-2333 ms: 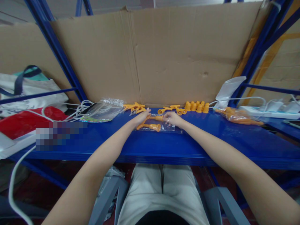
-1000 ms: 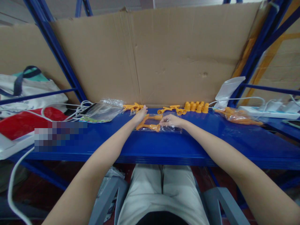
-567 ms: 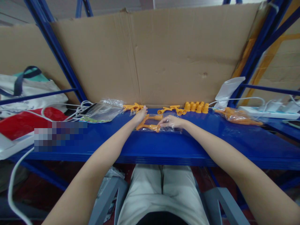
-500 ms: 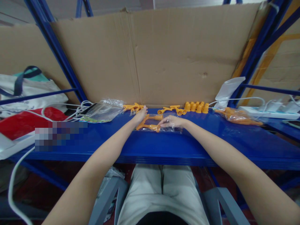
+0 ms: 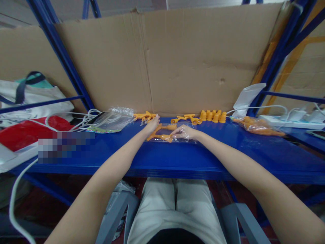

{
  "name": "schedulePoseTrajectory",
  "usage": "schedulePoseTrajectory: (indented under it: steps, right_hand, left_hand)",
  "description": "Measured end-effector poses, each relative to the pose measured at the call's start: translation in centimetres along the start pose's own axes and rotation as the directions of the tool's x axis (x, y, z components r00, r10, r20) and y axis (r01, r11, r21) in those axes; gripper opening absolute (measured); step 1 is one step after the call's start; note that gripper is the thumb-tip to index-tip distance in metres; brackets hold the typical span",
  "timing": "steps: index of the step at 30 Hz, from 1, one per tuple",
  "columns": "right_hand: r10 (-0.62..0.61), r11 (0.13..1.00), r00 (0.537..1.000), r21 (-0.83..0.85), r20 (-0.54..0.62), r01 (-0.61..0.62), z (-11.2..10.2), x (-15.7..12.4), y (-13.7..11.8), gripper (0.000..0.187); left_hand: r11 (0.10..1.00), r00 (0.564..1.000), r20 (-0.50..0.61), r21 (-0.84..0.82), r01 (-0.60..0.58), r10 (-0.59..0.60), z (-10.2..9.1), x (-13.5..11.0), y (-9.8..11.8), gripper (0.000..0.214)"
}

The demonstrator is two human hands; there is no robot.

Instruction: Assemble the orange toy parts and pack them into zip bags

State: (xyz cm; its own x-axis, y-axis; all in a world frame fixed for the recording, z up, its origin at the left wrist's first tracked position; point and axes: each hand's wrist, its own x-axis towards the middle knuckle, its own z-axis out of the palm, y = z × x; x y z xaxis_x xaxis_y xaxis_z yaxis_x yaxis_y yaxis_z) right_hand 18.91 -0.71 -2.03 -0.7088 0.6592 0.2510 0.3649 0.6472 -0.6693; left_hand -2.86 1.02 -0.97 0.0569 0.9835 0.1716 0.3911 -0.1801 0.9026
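A clear plastic bag (image 5: 191, 139) lies flat on the blue shelf, and orange branched plastic parts (image 5: 164, 137) with flared ends show in and under it. My right hand (image 5: 183, 132) has shiny film over its back, and its fingers are pinched at the flared end of the nearer orange part. At the other end of these parts is my left hand (image 5: 152, 124), fingers stretched out and its edge beside them; its far side is hidden. Beyond it sits a pile of orange branched pieces (image 5: 144, 116) with thin curly bits.
Farther back are more orange branched parts (image 5: 186, 119) and several orange cups (image 5: 213, 116). A bag of orange pieces (image 5: 259, 127) and a white power strip (image 5: 276, 121) lie right. Clear packaging (image 5: 114, 122), cables and a red bag (image 5: 58, 125) are left. Cardboard (image 5: 190, 61) stands behind.
My right hand has shifted slightly left, with the nearer orange part moving a little with it. My left hand stays where it was.
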Motion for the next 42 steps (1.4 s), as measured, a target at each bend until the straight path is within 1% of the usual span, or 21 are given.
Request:
schedulePoseTrajectory:
  steps: [4,7,11,14,19,22,26,30,33,36,37,38,39,40,41,42]
  right_hand:
    - [-0.016,1.0,1.0,0.026,-0.002,0.016,0.2,0.1,0.0,0.036]
    - [-0.047,0.998,0.999,0.031,0.005,0.047,0.6,0.3,-0.1,0.039]
    - [-0.076,0.997,0.997,0.008,0.004,0.076,0.9,0.4,-0.3,0.038]
    - [-0.06,0.998,0.998,0.002,0.011,0.06,0.9,0.4,-0.6,0.034]
    - [0.015,1.0,1.0,0.002,0.02,-0.015,0.8,0.2,-1.1,0.035]
    - [0.031,0.999,0.999,-0.006,0.015,-0.031,0.7,0.1,-1.3,0.034]
    - [0.06,0.998,0.998,0.004,0.021,-0.06,0.4,0.0,-1.5,0.027]
    - [0.136,0.982,0.989,0.128,0.049,-0.142,-0.3,-0.3,-1.6,0.023]
    - [0.182,0.937,0.973,0.277,0.141,-0.215,-1.6,-0.8,-1.8,0.028]
    - [0.203,0.878,0.953,0.388,0.226,-0.279,-3.3,-1.6,-1.9,0.031]
    - [0.216,0.866,0.954,0.411,0.208,-0.286,-4.0,-1.8,-1.8,0.031]
    - [0.237,0.858,0.959,0.428,0.159,-0.283,-4.7,-2.0,-1.6,0.029]
    - [0.265,0.857,0.961,0.436,0.083,-0.274,-5.3,-2.2,-1.3,0.028]
    - [0.3,0.862,0.954,0.434,-0.018,-0.262,-5.9,-2.2,-0.9,0.026]
    - [0.33,0.873,0.931,0.426,-0.153,-0.239,-6.5,-2.3,-0.4,0.026]
    - [0.351,0.888,0.889,0.406,-0.292,-0.217,-6.9,-2.2,0.2,0.028]
  left_hand:
    - [0.983,0.992,-0.016,0.136,-0.124,0.127,0.0,-0.1,-0.2,0.066]
    - [0.948,0.98,0.035,0.25,-0.199,0.196,0.1,-0.6,0.3,0.065]
    - [0.88,0.966,0.12,0.399,-0.257,0.228,0.3,-1.2,0.7,0.067]
    - [0.837,0.958,0.199,0.473,-0.277,0.205,0.4,-1.4,0.7,0.069]
    - [0.772,0.942,0.311,0.565,-0.291,0.127,0.7,-1.5,0.6,0.072]
    - [0.75,0.934,0.339,0.587,-0.305,0.114,0.7,-1.7,0.9,0.073]
    - [0.73,0.929,0.358,0.612,-0.305,0.089,0.7,-1.8,1.1,0.075]
    - [0.718,0.926,0.372,0.629,-0.3,0.061,0.5,-1.7,1.0,0.076]
    - [0.714,0.929,0.368,0.637,-0.289,0.047,0.2,-1.6,0.9,0.076]
    - [0.702,0.932,0.362,0.659,-0.271,0.021,-0.1,-1.5,0.8,0.076]
    - [0.698,0.934,0.358,0.666,-0.264,0.012,-0.2,-1.4,0.7,0.076]
    - [0.695,0.936,0.353,0.671,-0.258,0.007,-0.3,-1.3,0.6,0.076]
    - [0.695,0.938,0.346,0.673,-0.254,0.007,-0.4,-1.2,0.5,0.076]
    - [0.697,0.941,0.339,0.672,-0.25,0.01,-0.5,-1.1,0.4,0.077]
    - [0.702,0.944,0.331,0.669,-0.245,0.013,-0.6,-1.0,0.3,0.077]
    - [0.707,0.946,0.323,0.666,-0.239,0.015,-0.6,-0.9,0.2,0.077]
